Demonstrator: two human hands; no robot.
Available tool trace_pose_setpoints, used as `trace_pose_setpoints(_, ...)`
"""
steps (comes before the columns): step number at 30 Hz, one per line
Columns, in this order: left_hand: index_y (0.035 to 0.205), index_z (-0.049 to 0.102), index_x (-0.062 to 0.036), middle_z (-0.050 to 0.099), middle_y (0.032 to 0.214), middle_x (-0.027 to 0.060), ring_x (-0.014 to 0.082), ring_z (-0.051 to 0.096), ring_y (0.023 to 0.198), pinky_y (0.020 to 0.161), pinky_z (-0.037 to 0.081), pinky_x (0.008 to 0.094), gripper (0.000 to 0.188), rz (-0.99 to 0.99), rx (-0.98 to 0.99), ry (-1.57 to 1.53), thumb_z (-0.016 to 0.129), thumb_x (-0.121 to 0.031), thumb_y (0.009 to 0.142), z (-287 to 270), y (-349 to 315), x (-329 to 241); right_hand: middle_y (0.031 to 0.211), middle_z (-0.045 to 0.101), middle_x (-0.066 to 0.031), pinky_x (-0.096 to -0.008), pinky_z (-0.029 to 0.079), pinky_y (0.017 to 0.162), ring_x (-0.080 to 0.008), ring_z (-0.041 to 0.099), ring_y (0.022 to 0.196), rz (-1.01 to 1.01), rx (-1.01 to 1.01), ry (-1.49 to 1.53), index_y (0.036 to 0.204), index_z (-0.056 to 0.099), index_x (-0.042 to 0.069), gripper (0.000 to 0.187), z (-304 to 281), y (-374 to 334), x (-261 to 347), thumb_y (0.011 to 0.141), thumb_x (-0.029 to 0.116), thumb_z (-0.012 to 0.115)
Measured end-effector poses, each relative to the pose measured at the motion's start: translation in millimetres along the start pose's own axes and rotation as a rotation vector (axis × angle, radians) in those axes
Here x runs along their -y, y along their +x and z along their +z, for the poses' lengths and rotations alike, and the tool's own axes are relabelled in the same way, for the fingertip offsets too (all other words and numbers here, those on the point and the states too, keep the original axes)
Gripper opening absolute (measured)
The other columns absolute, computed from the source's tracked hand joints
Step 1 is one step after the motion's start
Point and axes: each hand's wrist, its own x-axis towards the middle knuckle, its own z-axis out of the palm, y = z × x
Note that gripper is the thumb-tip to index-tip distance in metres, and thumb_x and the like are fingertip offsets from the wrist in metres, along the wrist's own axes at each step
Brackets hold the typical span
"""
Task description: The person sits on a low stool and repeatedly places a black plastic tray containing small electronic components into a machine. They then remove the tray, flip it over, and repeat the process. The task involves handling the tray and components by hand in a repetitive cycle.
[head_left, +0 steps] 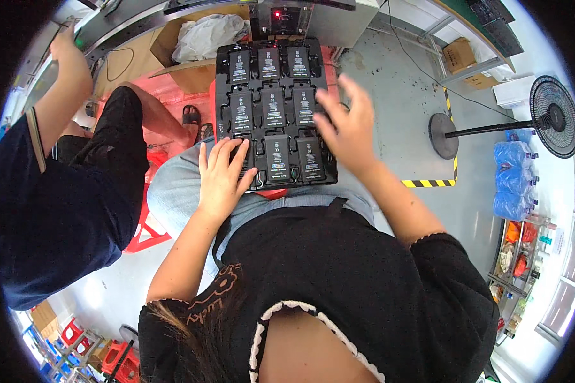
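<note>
A black moulded tray (223, 96) rests across my lap, with several flat black batteries, such as the middle one (273, 107), lying in its rows of pockets. My left hand (218, 179) lies over the tray's near left corner with its fingers spread. It covers the pocket there, so I cannot tell what is underneath. At the right edge, my right hand (348, 131) hovers with fingers apart and slightly blurred, close to the right battery of the middle row (304, 105). Nothing shows between its fingers.
Beyond the tray stands a machine with a red light (276, 14), beside a cardboard box holding clear plastic (211, 37). A person in dark clothes (76, 210) sits close on my left. A black fan (554, 116) stands at right, near yellow-black floor tape (428, 184).
</note>
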Motion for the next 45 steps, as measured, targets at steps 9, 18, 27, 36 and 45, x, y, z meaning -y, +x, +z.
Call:
trace_pose_setpoints(9, 0.133, 0.056, -0.0083, 0.05, 0.132, 0.01, 0.0323, 0.039, 0.135, 0.114, 0.023, 0.0586, 0.057, -0.033, -0.043, -0.03, 0.073, -0.021, 0.08, 13, 12, -3, 0.117, 0.059, -0.0117, -0.0466, 0.041, 0.096, -0.0313, 0.053, 0.115, -0.226, 0.101, -0.607, 0.127, 0.059, 0.012, 0.051, -7, 159, -121, 0.077, 0.019, 0.067)
trace_pose_setpoints(18, 0.142, 0.044, -0.0061, 0.04, 0.149, 0.0113, 0.0257, 0.033, 0.143, 0.116, 0.018, 0.0601, 0.055, 0.156, 0.091, 0.004, 0.06, -0.024, 0.092, 27, 23, -28, 0.123, 0.055, -0.0155, -0.0516, 0.039, 0.097, -0.0352, 0.05, 0.118, -0.394, -0.009, -0.269, 0.129, 0.058, 0.015, 0.058, -22, 160, -31, 0.078, 0.038, 0.073)
trace_pose_setpoints(27, 0.126, 0.063, -0.0101, 0.042, 0.147, 0.0149, 0.0367, 0.035, 0.139, 0.115, 0.02, 0.0593, 0.041, 0.152, 0.034, -0.09, 0.066, -0.023, 0.087, 13, 25, -32, 0.147, 0.035, -0.0296, -0.0571, 0.033, 0.108, -0.0467, 0.033, 0.136, 0.037, 0.022, -0.488, 0.145, 0.044, 0.014, 0.103, 22, 173, -50, 0.066, 0.073, 0.071)
trace_pose_setpoints(36, 0.112, 0.068, -0.0074, 0.048, 0.134, 0.0187, 0.0388, 0.044, 0.13, 0.11, 0.033, 0.0556, 0.031, 0.154, -0.105, -0.201, 0.072, -0.019, 0.083, 27, 8, -25, 0.127, 0.052, -0.0307, -0.0475, 0.049, 0.093, -0.0448, 0.057, 0.115, 0.517, 0.179, -0.276, 0.129, 0.055, -0.003, 0.101, 12, 143, -52, 0.066, 0.073, 0.072)
trace_pose_setpoints(45, 0.125, 0.058, 0.001, 0.058, 0.129, 0.0149, 0.0198, 0.056, 0.118, 0.097, 0.045, 0.0324, 0.043, -0.688, -0.393, -1.422, 0.049, -0.034, 0.103, -25, 41, 8, 0.099, 0.07, -0.0188, -0.0358, 0.056, 0.07, -0.0229, 0.069, 0.08, 1.101, 0.272, 0.954, 0.109, 0.062, -0.012, 0.046, -48, 88, -18, 0.091, 0.03, 0.069)
